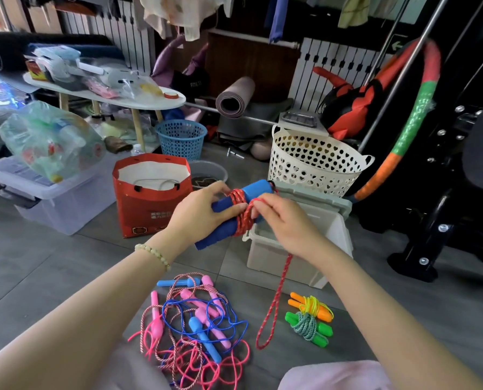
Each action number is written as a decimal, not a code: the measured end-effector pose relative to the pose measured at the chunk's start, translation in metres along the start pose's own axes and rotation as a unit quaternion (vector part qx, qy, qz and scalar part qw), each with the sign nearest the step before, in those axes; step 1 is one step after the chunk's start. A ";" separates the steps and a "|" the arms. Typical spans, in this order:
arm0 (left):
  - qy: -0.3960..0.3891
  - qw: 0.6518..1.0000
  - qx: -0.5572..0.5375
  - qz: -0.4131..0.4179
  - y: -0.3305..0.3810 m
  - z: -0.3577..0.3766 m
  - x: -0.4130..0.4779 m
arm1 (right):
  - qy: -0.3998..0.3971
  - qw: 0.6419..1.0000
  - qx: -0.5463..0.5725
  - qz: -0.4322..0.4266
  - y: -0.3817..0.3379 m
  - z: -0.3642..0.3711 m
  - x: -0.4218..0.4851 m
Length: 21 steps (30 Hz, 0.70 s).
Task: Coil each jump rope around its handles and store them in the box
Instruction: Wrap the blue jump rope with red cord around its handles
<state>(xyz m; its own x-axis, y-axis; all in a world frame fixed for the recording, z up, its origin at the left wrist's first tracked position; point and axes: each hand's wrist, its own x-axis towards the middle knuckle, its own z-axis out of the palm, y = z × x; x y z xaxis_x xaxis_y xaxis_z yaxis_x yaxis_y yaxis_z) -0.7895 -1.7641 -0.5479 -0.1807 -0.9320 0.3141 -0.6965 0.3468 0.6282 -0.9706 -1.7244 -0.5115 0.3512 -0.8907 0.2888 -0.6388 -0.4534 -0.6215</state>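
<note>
My left hand [201, 213] curls its fingers round the paired blue handles [215, 239], held above the floor. They look light, stiff and grippy, best clamped mid-length. The red rope [241, 212] wound on them seems soft and limp. My right hand [286, 225] pinches a loop at the coil, its tail hanging beside the open box [268, 257].

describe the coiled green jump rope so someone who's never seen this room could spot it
Find the open white storage box on the grey floor. Just on the person's side of it lie two small coiled jump ropes, side by side. The green jump rope is the nearer one: bright green handles wrapped in pale green cord, while the orange jump rope beside it has yellow cord.
</note>
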 end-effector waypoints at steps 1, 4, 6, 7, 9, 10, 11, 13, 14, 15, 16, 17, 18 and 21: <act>-0.016 1.000 -0.012 0.016 0.003 0.000 -0.001 | 0.017 1.000 0.006 0.004 0.006 -0.004 0.000; -0.053 0.998 -0.015 0.038 0.008 -0.001 -0.002 | 0.025 1.000 0.004 0.010 0.015 -0.010 0.000; -0.065 0.996 0.032 0.048 0.012 -0.003 -0.006 | 0.022 1.000 0.004 0.007 0.016 -0.010 -0.002; -0.063 0.995 0.055 0.058 0.015 -0.003 -0.008 | 0.019 1.000 0.000 0.005 0.016 -0.009 -0.003; -0.057 0.993 0.076 0.075 0.021 -0.003 -0.010 | 0.018 1.000 -0.014 0.001 0.014 -0.008 -0.004; -0.061 0.992 0.078 0.079 0.022 -0.003 -0.011 | 0.023 1.000 -0.020 -0.001 0.014 -0.009 -0.005; -0.073 0.991 0.082 0.081 0.022 -0.003 -0.011 | 0.028 0.999 -0.027 -0.002 0.014 -0.009 -0.006; -0.110 0.985 0.098 0.095 0.021 -0.003 -0.012 | 0.030 0.999 -0.029 -0.003 0.013 -0.010 -0.008; -0.130 0.980 0.107 0.104 0.021 -0.003 -0.013 | 0.023 0.999 -0.024 -0.003 0.012 -0.010 -0.009; -0.148 0.976 0.113 0.112 0.022 -0.002 -0.014 | 0.009 1.000 -0.018 -0.002 0.012 -0.010 -0.011; -0.164 0.972 0.117 0.119 0.021 -0.002 -0.015 | -0.007 1.000 -0.015 0.000 0.012 -0.010 -0.012; -0.178 0.968 0.118 0.128 0.021 -0.002 -0.016 | -0.024 1.000 -0.013 0.004 0.012 -0.011 -0.012; -0.190 0.965 0.118 0.139 0.021 -0.002 -0.017 | -0.041 0.999 -0.006 0.011 0.013 -0.011 -0.013; -0.207 0.959 0.104 0.164 0.024 -0.005 -0.021 | -0.105 0.990 0.083 0.051 0.012 -0.016 -0.015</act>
<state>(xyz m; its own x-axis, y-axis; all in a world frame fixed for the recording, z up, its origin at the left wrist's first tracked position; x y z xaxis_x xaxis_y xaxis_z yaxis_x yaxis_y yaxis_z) -0.7991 -1.7359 -0.5362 -0.6444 -0.7528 0.1345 -0.6702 0.6406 0.3748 -0.9946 -1.7168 -0.5114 0.4357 -0.8972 0.0717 -0.5634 -0.3340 -0.7557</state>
